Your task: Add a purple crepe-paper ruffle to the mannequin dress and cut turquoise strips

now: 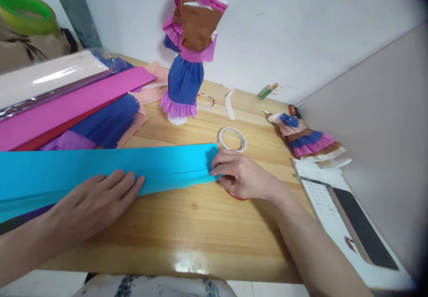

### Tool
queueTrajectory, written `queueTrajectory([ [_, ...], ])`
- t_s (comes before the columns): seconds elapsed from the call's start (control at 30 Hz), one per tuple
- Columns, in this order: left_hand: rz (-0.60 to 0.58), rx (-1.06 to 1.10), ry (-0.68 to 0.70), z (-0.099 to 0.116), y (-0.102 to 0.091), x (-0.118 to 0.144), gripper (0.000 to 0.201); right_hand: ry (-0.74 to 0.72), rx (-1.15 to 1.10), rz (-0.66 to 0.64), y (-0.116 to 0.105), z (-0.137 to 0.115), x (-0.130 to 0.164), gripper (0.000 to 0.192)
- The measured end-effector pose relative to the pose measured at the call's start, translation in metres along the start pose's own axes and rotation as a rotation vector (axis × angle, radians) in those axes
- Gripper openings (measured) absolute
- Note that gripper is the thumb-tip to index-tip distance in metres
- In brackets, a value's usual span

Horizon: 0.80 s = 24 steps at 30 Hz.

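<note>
A long folded strip of bright blue crepe paper (167, 163) lies across the wooden table, running off the left edge of view. My left hand (100, 196) rests flat on its lower part, fingers stretched out to the right. At the strip's right end, my right hand (239, 172) pinches the paper between thumb and fingers. Partly under that hand shows the edge of a red ring (236, 195). A white roll of tape (232, 139) lies just beyond the right hand.
Stacked colored papers, including a pink sheet (76, 105), fill the left. A small form in a paper dress (186, 79) stands at the back. Another paper dress (307, 138) lies at right, above a white board (321, 199). A green tube (268, 91) sits by the wall.
</note>
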<state>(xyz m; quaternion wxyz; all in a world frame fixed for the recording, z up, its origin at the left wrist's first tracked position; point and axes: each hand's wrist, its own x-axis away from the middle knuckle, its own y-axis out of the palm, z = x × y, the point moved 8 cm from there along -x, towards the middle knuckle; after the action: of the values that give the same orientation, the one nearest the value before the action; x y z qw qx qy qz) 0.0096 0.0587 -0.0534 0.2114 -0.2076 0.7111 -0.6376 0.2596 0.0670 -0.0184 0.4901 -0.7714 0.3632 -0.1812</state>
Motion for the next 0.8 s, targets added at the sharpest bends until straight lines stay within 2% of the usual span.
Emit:
queueTrajectory([
  [0.07,0.048,-0.052,0.049,-0.002,0.000,0.008,0.069,0.004,-0.049,-0.016,-0.001,-0.001,0.000,0.014],
  [0.13,0.090,-0.019,0.074,-0.006,0.000,0.014,0.071,-0.002,-0.093,-0.002,-0.002,-0.001,-0.001,0.018],
  [0.2,0.118,0.050,0.073,-0.012,0.002,0.018,0.072,0.022,-0.112,0.067,-0.002,0.005,-0.002,0.022],
  [0.3,0.139,0.149,0.060,-0.023,0.004,0.022,0.072,0.094,-0.088,0.204,0.000,0.018,-0.002,0.018],
  [0.37,0.126,0.170,0.069,-0.026,0.005,0.022,0.073,0.101,-0.050,0.225,0.005,0.022,-0.001,0.018],
  [0.47,0.097,0.111,0.124,-0.024,0.002,0.015,0.072,0.088,0.006,0.183,0.010,0.022,-0.001,0.019],
  [0.57,0.062,0.016,0.144,-0.022,-0.001,-0.001,0.068,0.125,0.033,0.190,0.006,0.025,0.000,0.020],
  [0.7,0.019,-0.060,0.112,-0.022,0.000,-0.023,0.063,0.183,0.032,0.183,0.002,0.030,0.002,0.020],
  [0.8,-0.013,-0.082,0.059,-0.021,-0.005,-0.029,0.056,0.217,0.034,0.161,0.002,0.032,0.002,0.021],
])
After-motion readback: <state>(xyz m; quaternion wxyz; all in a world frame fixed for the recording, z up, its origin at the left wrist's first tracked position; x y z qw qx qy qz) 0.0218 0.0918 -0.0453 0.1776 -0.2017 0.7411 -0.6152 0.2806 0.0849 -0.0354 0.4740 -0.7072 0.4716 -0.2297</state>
